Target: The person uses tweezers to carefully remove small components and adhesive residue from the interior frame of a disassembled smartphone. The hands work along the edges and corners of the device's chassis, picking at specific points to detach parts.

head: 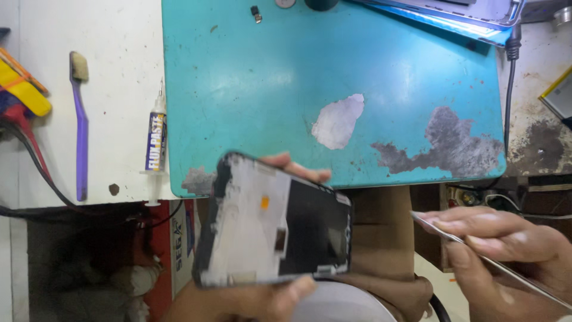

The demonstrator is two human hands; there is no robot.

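Your left hand [271, 292] grips the opened phone frame [274, 223], fingertips curled over its far edge; your right hand [506, 250] pinches slim tweezers [453, 238], tip just short of the frame; the back is already off, inner parts untouched.
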